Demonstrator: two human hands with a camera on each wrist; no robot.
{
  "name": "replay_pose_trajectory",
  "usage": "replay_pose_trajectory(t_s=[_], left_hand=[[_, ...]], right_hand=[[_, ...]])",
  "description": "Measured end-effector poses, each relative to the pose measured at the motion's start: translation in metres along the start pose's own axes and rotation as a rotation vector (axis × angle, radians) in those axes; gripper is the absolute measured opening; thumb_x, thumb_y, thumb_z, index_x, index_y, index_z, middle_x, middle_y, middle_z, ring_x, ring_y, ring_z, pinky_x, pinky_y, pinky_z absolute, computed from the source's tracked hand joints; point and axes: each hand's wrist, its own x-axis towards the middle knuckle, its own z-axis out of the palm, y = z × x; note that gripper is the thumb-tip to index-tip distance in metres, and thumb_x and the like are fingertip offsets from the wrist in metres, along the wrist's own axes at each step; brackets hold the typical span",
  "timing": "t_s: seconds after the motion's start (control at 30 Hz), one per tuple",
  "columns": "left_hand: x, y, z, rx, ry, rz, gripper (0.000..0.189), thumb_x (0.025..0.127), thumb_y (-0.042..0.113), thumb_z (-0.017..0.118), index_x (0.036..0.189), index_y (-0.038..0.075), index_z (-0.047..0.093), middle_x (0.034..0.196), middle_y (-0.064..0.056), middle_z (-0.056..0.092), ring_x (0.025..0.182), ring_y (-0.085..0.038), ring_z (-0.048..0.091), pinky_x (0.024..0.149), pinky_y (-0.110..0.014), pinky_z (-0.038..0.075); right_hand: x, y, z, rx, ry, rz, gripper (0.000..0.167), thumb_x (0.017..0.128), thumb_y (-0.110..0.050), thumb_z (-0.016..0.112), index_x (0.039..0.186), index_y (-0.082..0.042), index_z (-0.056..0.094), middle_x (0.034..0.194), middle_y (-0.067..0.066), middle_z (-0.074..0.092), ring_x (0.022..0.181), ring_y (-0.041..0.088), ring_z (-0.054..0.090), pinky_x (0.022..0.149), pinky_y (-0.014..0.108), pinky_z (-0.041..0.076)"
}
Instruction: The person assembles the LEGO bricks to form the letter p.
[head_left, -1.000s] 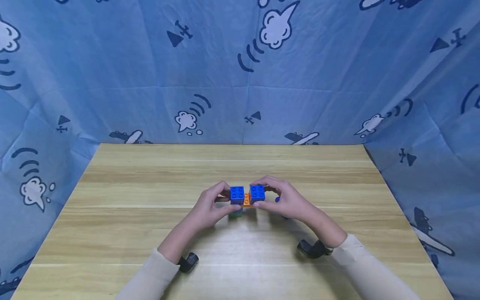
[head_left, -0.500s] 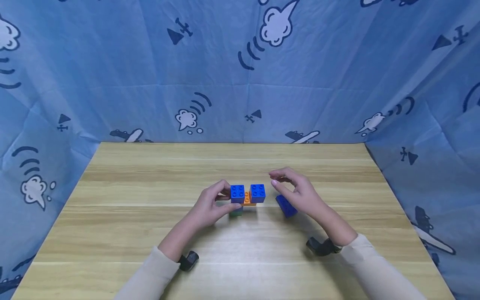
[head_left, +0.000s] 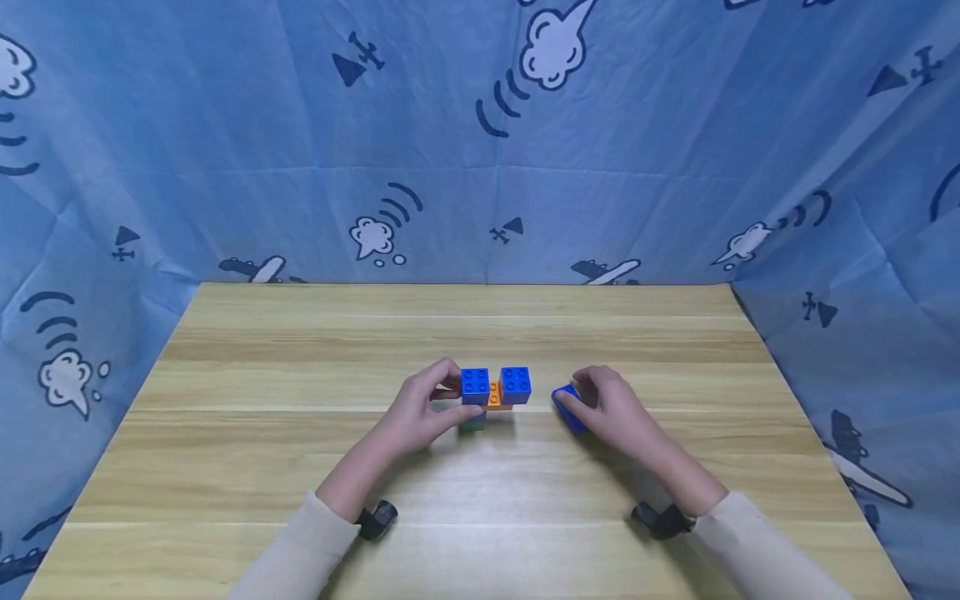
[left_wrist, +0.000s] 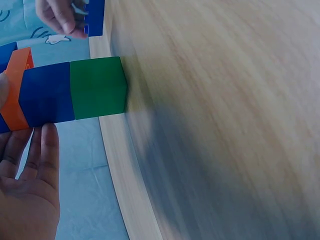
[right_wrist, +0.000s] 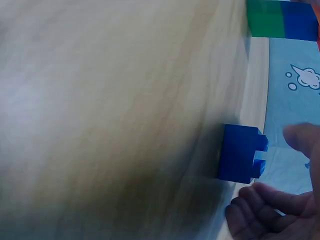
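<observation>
A stack of toy building bricks stands upright on the table. At its base is a green brick [left_wrist: 97, 87], then a blue brick [left_wrist: 47, 95], then a flat orange brick [head_left: 494, 397] overhanging to the right. Two blue bricks, a left one [head_left: 475, 386] and a right one [head_left: 515, 385], sit apart on the orange one. My left hand [head_left: 420, 414] grips the stack's left side between thumb and fingers. Beside the stack lies a loose blue brick [right_wrist: 237, 154], studs up. My right hand [head_left: 618, 414] hovers over it, thumb and fingers spread around it with a visible gap in the right wrist view.
The wooden table [head_left: 300, 333] runs back to a blue printed cloth [head_left: 300, 167], which also hangs at both sides. Each wrist wears a black camera on a strap, the left camera [head_left: 377, 521] and the right camera [head_left: 660, 521].
My right hand has let go of the right upper blue brick on the stack. It has moved right and down to the loose blue brick. My left hand keeps its grip.
</observation>
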Motion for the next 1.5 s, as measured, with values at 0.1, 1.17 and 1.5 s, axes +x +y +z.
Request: replay_pose_trajectory(t_s=[0.1,1.17,1.5], left_hand=[[0.000,0.001,0.000,-0.005,-0.004,-0.003,0.028,0.091,0.015,0.082,0.108,0.010,0.060,0.113,-0.007,0.074,0.107,-0.021,0.072,0.100,-0.036,0.063],[-0.002,0.000,-0.001,-0.019,-0.001,0.003,0.027,0.093,0.016,0.081,0.109,0.010,0.060,0.114,-0.008,0.074,0.107,-0.023,0.072,0.101,-0.044,0.063],[-0.001,-0.003,0.000,-0.032,-0.007,-0.003,0.028,0.092,0.015,0.082,0.110,0.012,0.060,0.114,-0.007,0.074,0.106,-0.022,0.072,0.102,-0.045,0.063]], right_hand=[[-0.003,0.003,0.002,-0.042,-0.038,0.039,0.059,0.096,-0.039,0.075,0.126,0.010,0.061,0.117,0.025,0.066,0.105,0.032,0.063,0.094,0.051,0.060],[-0.005,0.007,-0.001,-0.043,0.054,-0.063,0.042,0.097,-0.020,0.074,0.126,0.007,0.061,0.116,0.024,0.066,0.101,0.033,0.066,0.088,0.052,0.065],[-0.003,0.000,-0.004,0.094,0.166,-0.127,0.039,0.094,-0.014,0.078,0.126,0.004,0.066,0.120,0.022,0.066,0.105,0.033,0.066,0.091,0.051,0.064]])
